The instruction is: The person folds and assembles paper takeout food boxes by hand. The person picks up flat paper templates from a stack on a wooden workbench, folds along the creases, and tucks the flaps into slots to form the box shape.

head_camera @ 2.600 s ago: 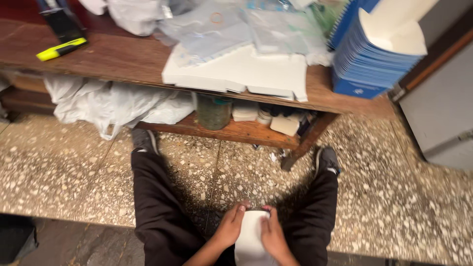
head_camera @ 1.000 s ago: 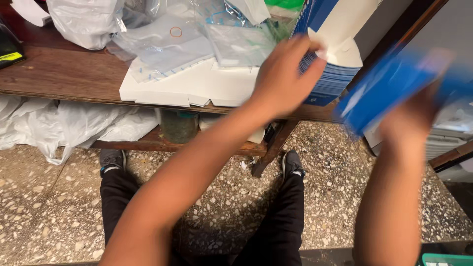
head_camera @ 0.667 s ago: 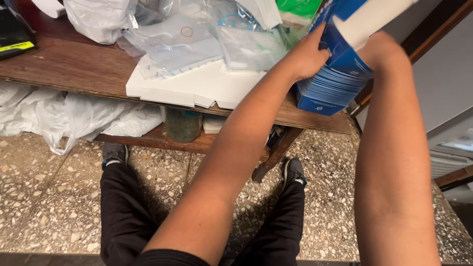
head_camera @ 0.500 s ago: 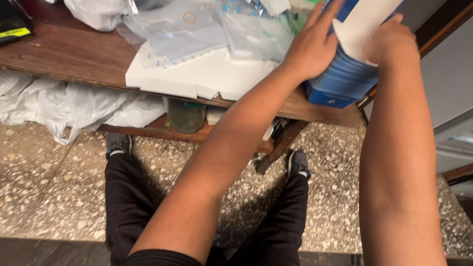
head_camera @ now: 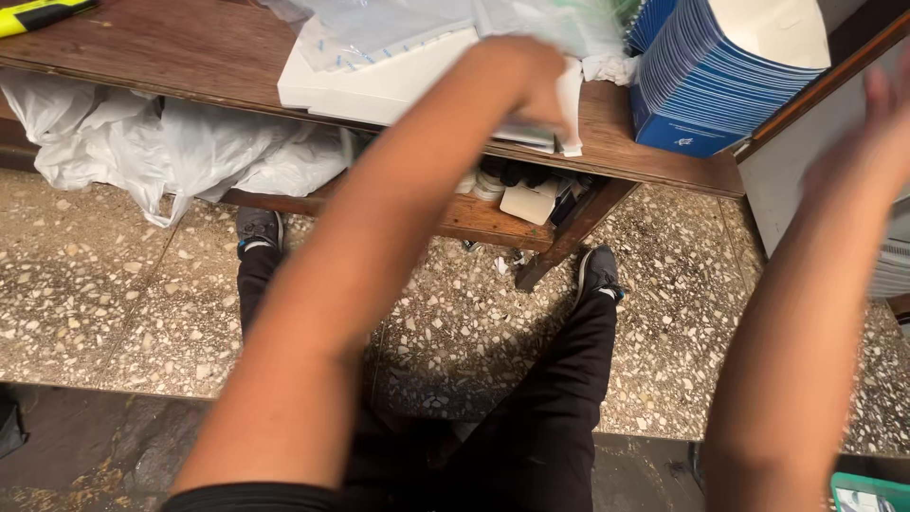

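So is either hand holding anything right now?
Left hand rests on the flat white sheets; any grip cannot be told. Blurred right hand looks empty.

The left hand [head_camera: 526, 81] reaches over the front edge of the wooden table [head_camera: 171, 57], fingers curled against the stack of flat white sheets [head_camera: 379, 90] lying there. Clear plastic bags [head_camera: 379, 24] rest on top of that stack. The right hand [head_camera: 877, 128] is raised at the right edge of the view, blurred; its grip cannot be determined. A stack of blue folded cartons [head_camera: 706, 81] stands on the table between the two hands, apart from both. White plastic bags [head_camera: 161, 147] lie on the lower shelf. Below, the speckled floor [head_camera: 104, 294] is visible, with both legs in black trousers [head_camera: 559, 417] extended under the table.
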